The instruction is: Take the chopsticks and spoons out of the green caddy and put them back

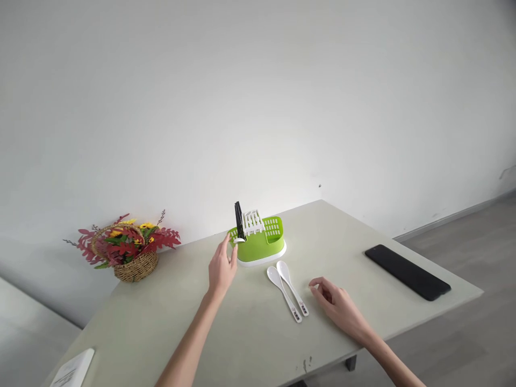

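A green plastic cutlery caddy (258, 250) with a white base and a white slatted middle piece stands near the wall. Several black chopsticks (238, 217) rise from its left part. Beside them, at the rim, shows a small white rounded thing, possibly a spoon's bowl (239, 240). My left hand (222, 266) is at the caddy's left end, index finger and thumb apart; whether it touches the caddy I cannot tell. Two white spoons (287, 290) lie side by side on the table, bowls toward the caddy. Right of them, my right hand (334, 303) rests with its fingers curled, nothing visible in it.
A wicker basket of artificial flowers (135, 266) stands at the back left. On the right lies a long black flat object (407, 271) near the table's edge. A white flat item (74, 371) lies at the front left corner of the pale table (161, 306).
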{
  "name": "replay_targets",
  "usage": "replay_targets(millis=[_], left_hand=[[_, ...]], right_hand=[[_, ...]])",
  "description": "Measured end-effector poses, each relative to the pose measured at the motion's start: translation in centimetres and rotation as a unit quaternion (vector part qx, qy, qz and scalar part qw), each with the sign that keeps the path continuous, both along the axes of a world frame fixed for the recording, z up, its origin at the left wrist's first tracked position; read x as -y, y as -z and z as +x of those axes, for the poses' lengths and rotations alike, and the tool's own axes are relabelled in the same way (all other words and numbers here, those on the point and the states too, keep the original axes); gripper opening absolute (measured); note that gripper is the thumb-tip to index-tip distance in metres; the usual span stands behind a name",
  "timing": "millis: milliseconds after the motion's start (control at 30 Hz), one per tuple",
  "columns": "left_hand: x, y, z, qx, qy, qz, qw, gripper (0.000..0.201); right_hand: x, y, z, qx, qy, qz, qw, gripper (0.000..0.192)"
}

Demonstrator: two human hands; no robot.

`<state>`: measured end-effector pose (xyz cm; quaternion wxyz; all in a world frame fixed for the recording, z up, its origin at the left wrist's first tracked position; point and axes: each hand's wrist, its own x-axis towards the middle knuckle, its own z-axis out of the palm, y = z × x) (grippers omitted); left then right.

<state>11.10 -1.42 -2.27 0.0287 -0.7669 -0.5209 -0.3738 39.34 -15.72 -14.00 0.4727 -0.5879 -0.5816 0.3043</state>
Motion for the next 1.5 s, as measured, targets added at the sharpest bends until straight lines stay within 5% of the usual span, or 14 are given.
replay_targets(millis=[100,333,567,733,833,967,1100,1200,1333,1500], left_hand=[[2.0,2.3,-0.1,0.076,-0.016,0.021,0.997,0.04],[3.8,7.3,2.5,-0.04,0.057,-0.202,0.977,0.038],[1.6,8.4,6.4,0.003,0.082,-0.279,0.957,0.03],[0.9,8.5,5.8,0.07,0.115,-0.343,0.93,0.019],[1.3,7.1,3.7,0.108,0.146,-0.367,0.912,0.037],[2.0,2.0,-0.7,0.162,0.191,-0.341,0.906,0.052],[1.5,-4.9,-5.5,0.21,0.145,-0.23,0.939,0.052],[0.1,-8.4,-7.8,0.274,0.068,-0.08,0.956,0.051],[-2.0,-9.6,-7.9,0.277,0.008,0.059,0.959,0.042],[-3.9,-7.5,-6.0,0.158,-0.001,0.062,0.985,0.028]], right_hand=[[0.0,0.1,0.1,-0.001,0.001,0.002,1.0,0.039],[-0.1,0.4,0.0,0.004,0.011,0.002,1.0,0.039],[0.0,0.6,0.0,0.022,0.01,-0.017,1.0,0.041],[0.0,0.7,-0.1,0.014,0.012,-0.012,1.0,0.04],[0.0,0.5,-0.2,0.01,0.01,-0.009,1.0,0.039],[0.0,0.2,-0.2,0.01,0.0,-0.018,1.0,0.04],[0.0,0.2,-0.3,0.013,0.005,-0.009,1.0,0.037],[0.0,0.4,-0.3,0.014,0.005,-0.015,1.0,0.037],[0.0,0.5,-0.2,0.014,-0.001,-0.028,1.0,0.037],[0.0,0.7,-0.2,0.019,0.001,-0.039,0.999,0.038]])
